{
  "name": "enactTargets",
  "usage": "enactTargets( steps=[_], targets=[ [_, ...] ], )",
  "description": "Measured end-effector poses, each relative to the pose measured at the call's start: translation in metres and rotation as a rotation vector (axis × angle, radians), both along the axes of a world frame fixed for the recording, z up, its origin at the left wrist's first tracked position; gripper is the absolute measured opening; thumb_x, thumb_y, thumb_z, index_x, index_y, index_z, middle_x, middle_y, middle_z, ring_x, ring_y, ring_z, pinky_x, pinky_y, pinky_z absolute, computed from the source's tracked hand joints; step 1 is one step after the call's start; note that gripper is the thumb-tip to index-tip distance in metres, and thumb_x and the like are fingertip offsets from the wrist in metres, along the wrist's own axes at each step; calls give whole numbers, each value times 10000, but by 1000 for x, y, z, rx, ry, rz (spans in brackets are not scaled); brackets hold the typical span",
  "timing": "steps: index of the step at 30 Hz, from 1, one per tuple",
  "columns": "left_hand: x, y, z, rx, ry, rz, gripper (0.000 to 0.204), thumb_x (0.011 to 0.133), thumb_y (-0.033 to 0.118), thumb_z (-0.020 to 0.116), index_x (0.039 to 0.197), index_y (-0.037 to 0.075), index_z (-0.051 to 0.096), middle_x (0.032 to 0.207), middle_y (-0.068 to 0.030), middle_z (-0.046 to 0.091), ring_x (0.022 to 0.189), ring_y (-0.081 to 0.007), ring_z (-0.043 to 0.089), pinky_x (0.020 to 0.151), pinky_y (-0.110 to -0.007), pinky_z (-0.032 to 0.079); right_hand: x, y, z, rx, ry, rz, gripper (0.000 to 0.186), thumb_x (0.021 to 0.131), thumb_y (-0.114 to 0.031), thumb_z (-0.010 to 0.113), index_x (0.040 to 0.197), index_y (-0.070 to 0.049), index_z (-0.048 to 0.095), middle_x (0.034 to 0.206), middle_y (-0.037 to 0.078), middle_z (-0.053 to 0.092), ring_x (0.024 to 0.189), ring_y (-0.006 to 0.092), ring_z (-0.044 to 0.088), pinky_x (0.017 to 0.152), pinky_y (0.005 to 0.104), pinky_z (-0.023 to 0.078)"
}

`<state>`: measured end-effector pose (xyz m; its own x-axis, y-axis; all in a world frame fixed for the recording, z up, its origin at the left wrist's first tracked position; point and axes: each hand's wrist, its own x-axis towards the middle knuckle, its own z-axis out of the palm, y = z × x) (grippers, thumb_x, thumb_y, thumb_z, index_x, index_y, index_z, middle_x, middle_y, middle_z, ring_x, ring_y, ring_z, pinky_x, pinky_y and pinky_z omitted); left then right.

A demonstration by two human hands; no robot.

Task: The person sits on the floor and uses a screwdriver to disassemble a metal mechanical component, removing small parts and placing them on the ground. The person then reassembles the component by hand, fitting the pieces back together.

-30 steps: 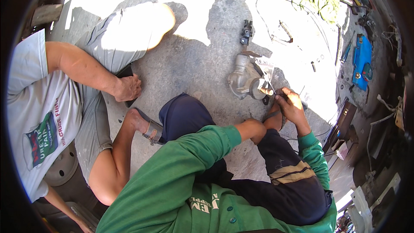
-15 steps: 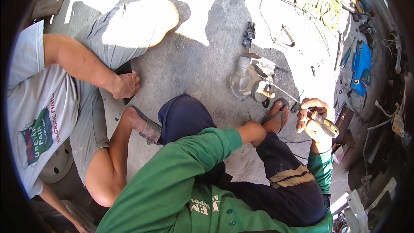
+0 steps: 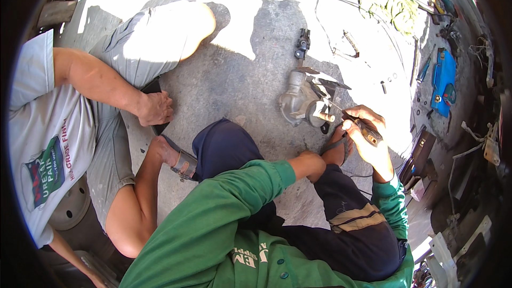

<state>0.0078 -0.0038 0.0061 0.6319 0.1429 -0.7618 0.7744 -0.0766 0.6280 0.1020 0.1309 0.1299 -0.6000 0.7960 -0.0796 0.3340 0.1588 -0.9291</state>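
My right hand (image 3: 369,130) is closed round the handle of a screwdriver (image 3: 372,135). The thin shaft points left, and its tip reaches the right side of a grey cast-metal housing (image 3: 292,101) on the floor; whether it touches is too small to tell. A dark jointed coupling (image 3: 302,44) stands at the far end of the housing, and a short light-coloured stub (image 3: 326,117) sticks out on its near right. My left hand (image 3: 311,166) is bent down against my right leg beside my sandalled foot (image 3: 336,149), its fingers hidden.
To the left, another person sits with a closed hand (image 3: 156,109) beside a dark flat object. A blue case (image 3: 442,82), a yellow-green cloth bundle (image 3: 400,10), a cylindrical metal piece (image 3: 351,42) and cables lie on the right. Metal scraps line the right edge.
My right hand has moved left with the screwdriver, bringing it closer to the housing, and its fingers have wrapped further over the handle. My left hand has stayed at my leg.
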Motion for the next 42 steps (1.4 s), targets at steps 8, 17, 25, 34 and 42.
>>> enactTargets(
  steps=[8, 17, 25, 34, 42],
  targets=[
    [2, 2, 0, -27, 18, -68, 228, 851, 247, 733, 999, 86, 796, 1058, -152, 774, 1017, -339, 745, 851, -454, 586, -13, 10, 0, 57, -197, 68, 212, 868, -73, 755, 1017, 63, 690, 870, 172, 705, 778, 274, 698, 718, 378, 546],
    [-2, 5, 4, -45, -1, -51, 238, 849, 248, 730, 1004, 79, 794, 1052, -160, 772, 1007, -344, 745, 847, -453, 585, -23, 8, 11, 190, -86, 110, 251, 873, -48, 742, 1095, 51, 682, 921, 168, 706, 797, 285, 688, 728, 375, 545],
    [-3, 0, -4, -47, -24, -20, 250, 829, 235, 744, 1003, 64, 794, 1053, -166, 771, 1005, -352, 746, 831, -464, 587, -25, 9, 11, 210, -102, 118, 262, 874, -50, 742, 1110, 50, 686, 949, 173, 710, 819, 284, 687, 747, 377, 552],
    [-2, 3, -1, -39, 11, -24, 261, 826, 244, 762, 1004, 55, 795, 1066, -164, 774, 1015, -345, 747, 832, -457, 588, -18, 10, -1, 70, -86, 50, 227, 890, -111, 767, 1036, 45, 691, 872, 167, 704, 728, 265, 685, 678, 373, 539],
    [0, -2, -10, -36, -9, 5, 248, 825, 235, 760, 976, 42, 793, 1053, -160, 774, 1008, -342, 749, 818, -448, 586, -24, 22, 4, 61, -262, 109, 255, 889, -169, 775, 983, 52, 688, 822, 163, 692, 699, 280, 678, 651, 375, 520]
  ],
)
